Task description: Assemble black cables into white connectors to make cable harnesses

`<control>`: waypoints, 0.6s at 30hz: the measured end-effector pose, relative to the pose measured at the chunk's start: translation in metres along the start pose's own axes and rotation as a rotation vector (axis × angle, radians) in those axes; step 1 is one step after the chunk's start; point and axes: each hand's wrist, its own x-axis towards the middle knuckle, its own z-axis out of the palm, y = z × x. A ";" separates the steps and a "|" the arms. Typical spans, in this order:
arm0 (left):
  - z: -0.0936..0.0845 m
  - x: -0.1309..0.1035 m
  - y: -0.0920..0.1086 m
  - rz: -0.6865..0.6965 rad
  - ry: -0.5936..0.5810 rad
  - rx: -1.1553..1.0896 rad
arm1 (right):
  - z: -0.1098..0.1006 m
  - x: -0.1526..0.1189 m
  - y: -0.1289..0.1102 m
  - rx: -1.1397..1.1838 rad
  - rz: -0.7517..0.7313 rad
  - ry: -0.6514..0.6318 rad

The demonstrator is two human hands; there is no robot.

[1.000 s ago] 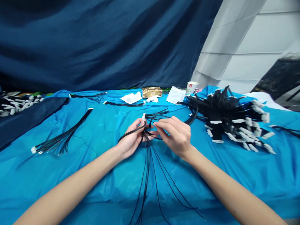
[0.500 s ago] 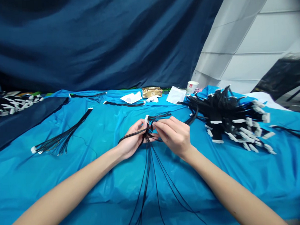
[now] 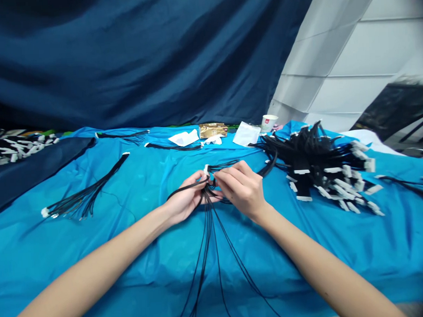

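Observation:
Between my hands is a black wire harness (image 3: 207, 214) with a small white connector (image 3: 207, 169) at its upper end. My left hand (image 3: 187, 197) is closed around the harness just below the connector, and a loop of black wire crosses its palm. Several loose wires hang from there toward the table's front edge. My right hand (image 3: 243, 190) pinches close beside the connector, its thumb and fingertips together at the black wires. Exactly which wire sits in that pinch is too small to make out. More black wire ends stick out to the right behind the right fingers.
A large pile of black cables with white connectors (image 3: 302, 159) lies on the right. A fanned harness (image 3: 100, 184) rests on the blue sheet (image 3: 79, 257) at left. Along the back stand a gold tissue pack (image 3: 213, 130), white papers (image 3: 246, 133) and a paper cup (image 3: 269, 123).
The hands hold nearly the same pose at the connector. My right hand has shifted slightly left and up, and the hanging wires have swung a little. The whole view has moved slightly.

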 end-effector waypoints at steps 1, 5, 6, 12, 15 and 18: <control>0.000 0.001 0.000 -0.006 0.021 -0.015 | -0.001 0.001 -0.001 -0.010 -0.009 0.015; -0.003 0.004 0.005 -0.018 0.115 -0.036 | -0.001 0.003 -0.003 -0.026 -0.116 0.002; -0.004 0.005 0.006 -0.022 0.135 -0.037 | -0.001 0.003 -0.003 -0.016 -0.156 -0.025; -0.006 0.004 0.008 -0.077 0.214 0.002 | 0.004 -0.001 -0.003 0.083 -0.350 -0.165; -0.007 0.003 0.007 -0.123 0.225 0.032 | 0.006 -0.001 -0.004 0.132 -0.406 -0.176; -0.007 0.004 0.006 -0.147 0.235 0.027 | 0.008 -0.002 -0.005 0.149 -0.443 -0.194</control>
